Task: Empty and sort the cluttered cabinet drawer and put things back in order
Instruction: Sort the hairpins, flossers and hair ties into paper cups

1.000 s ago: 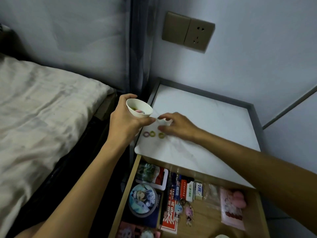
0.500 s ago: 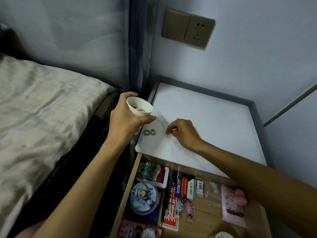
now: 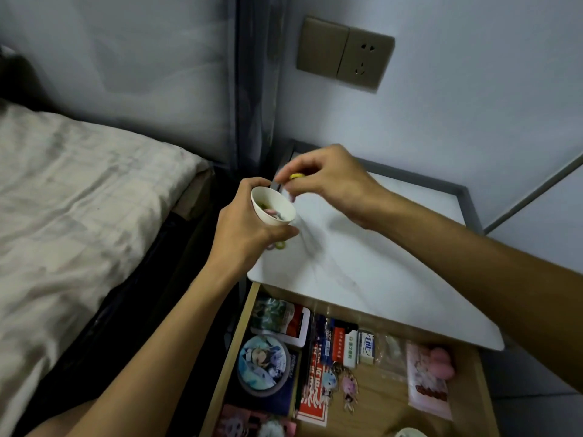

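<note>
My left hand (image 3: pixel 243 234) grips a small white paper cup (image 3: pixel 273 207) tilted over the left edge of the white cabinet top (image 3: pixel 378 247); small colourful rings lie inside the cup. My right hand (image 3: pixel 328 181) hovers just above the cup and pinches a yellow ring (image 3: pixel 296 176) between thumb and fingertips. Two more rings, one pink (image 3: pixel 270 246) and one yellow-green (image 3: pixel 280 246), lie on the cabinet top, partly hidden behind my left thumb. Below, the wooden drawer (image 3: pixel 243 323) stands pulled out with cards, erasers, keychains and packets inside.
A bed with a pale rumpled sheet (image 3: pixel 79 190) fills the left side, with a dark gap beside the cabinet. A wall socket and switch plate (image 3: pixel 345 53) sits above the cabinet. In the drawer lie a round anime badge (image 3: pixel 263 362) and a pink packet (image 3: pixel 429 383).
My right hand picked the yellow ring up off the cabinet top and lifted it left, to just over the cup. The left hand kept the cup about where it was.
</note>
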Demonstrator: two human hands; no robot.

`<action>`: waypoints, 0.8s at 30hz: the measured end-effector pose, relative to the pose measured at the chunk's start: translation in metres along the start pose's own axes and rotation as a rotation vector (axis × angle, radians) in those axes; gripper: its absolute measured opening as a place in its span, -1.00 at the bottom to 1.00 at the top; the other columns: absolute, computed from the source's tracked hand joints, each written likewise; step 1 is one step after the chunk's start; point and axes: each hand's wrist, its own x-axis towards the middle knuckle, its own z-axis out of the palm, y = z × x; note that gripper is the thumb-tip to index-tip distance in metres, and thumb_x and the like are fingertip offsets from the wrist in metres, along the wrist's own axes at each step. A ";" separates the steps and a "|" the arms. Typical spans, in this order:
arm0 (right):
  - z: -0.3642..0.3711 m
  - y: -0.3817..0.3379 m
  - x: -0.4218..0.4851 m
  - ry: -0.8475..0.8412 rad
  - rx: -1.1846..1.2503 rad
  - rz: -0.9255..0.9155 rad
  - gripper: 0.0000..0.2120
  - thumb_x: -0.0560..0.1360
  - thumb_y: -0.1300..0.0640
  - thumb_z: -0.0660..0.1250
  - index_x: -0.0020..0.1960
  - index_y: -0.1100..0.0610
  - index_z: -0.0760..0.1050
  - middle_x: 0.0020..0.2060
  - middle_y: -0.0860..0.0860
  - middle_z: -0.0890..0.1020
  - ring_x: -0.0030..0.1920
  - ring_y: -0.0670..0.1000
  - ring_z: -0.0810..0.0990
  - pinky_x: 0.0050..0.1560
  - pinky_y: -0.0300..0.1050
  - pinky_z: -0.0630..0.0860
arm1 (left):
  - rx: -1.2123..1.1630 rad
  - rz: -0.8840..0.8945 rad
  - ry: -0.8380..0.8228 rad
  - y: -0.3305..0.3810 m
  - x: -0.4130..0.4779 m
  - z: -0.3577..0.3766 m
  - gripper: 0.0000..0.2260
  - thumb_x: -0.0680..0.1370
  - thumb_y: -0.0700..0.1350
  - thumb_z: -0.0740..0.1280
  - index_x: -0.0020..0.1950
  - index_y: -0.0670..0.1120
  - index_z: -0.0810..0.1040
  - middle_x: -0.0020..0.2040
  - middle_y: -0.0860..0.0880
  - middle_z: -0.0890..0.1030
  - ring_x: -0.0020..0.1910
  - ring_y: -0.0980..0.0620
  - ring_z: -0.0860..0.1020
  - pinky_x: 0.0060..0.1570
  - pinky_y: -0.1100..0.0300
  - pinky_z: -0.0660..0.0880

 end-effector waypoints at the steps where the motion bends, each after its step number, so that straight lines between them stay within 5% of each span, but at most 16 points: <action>1: 0.005 -0.004 0.001 -0.075 -0.112 -0.031 -0.79 0.39 0.32 0.46 0.00 0.12 0.69 -0.15 0.07 0.71 -0.13 -0.10 0.67 -0.03 -0.23 0.61 | -0.003 0.014 -0.008 0.001 -0.001 0.001 -0.33 0.28 -0.18 0.64 0.31 -0.03 0.43 0.08 0.03 0.57 -0.08 0.21 0.55 -0.34 0.51 0.45; 3: 0.014 -0.004 0.003 -0.151 -0.322 -0.065 -0.66 0.39 0.24 0.51 0.15 0.08 0.66 -0.04 -0.04 0.71 -0.04 -0.13 0.66 0.04 -0.23 0.60 | -0.018 0.033 0.000 0.002 -0.001 0.002 -0.32 0.28 -0.19 0.64 0.32 -0.03 0.42 0.08 0.06 0.58 -0.07 0.22 0.58 -0.31 0.50 0.47; 6: 0.011 -0.003 0.004 -0.110 -0.237 -0.081 -0.61 0.40 0.28 0.51 0.21 0.13 0.62 -0.02 -0.03 0.71 -0.03 -0.16 0.67 0.06 -0.28 0.59 | -0.072 0.029 0.042 -0.001 0.000 -0.001 -0.33 0.28 -0.19 0.64 0.29 0.00 0.43 0.03 0.11 0.60 -0.07 0.27 0.60 -0.25 0.41 0.54; 12: 0.003 0.021 0.010 0.087 0.044 -0.055 -0.80 0.49 0.35 0.39 0.06 0.14 0.65 -0.06 0.00 0.71 -0.04 -0.09 0.68 0.04 -0.23 0.60 | -0.112 -0.007 0.173 -0.010 0.006 -0.007 -0.31 0.22 -0.12 0.67 0.26 0.06 0.45 0.05 0.11 0.60 0.01 0.20 0.58 -0.01 0.20 0.58; 15: 0.012 0.057 0.016 0.098 -0.105 0.096 -0.84 0.51 0.28 0.39 0.04 0.13 0.67 -0.10 0.00 0.70 -0.15 -0.12 0.63 -0.12 -0.22 0.53 | -0.147 -0.016 0.284 -0.014 0.012 -0.015 -0.31 0.19 -0.08 0.68 0.24 0.08 0.46 0.07 0.06 0.60 0.05 0.10 0.59 0.10 0.01 0.58; 20: 0.054 0.098 0.012 -0.124 -0.319 0.232 -0.70 0.42 -0.01 0.51 0.11 0.07 0.66 -0.05 -0.02 0.69 -0.06 -0.08 0.62 -0.06 -0.23 0.53 | -0.184 -0.030 0.390 -0.014 0.017 -0.024 -0.32 0.19 -0.02 0.66 0.22 0.14 0.43 0.04 0.09 0.58 0.05 0.06 0.59 0.12 -0.03 0.57; 24: 0.087 0.113 0.010 -0.056 -0.369 0.101 -0.93 0.44 0.12 0.49 -0.10 0.07 0.64 -0.16 -0.01 0.60 -0.15 -0.02 0.58 -0.15 -0.15 0.47 | -0.167 -0.021 0.373 -0.015 0.017 -0.023 -0.31 0.19 -0.05 0.65 0.25 0.08 0.43 0.04 0.06 0.58 0.04 0.05 0.58 0.12 0.01 0.56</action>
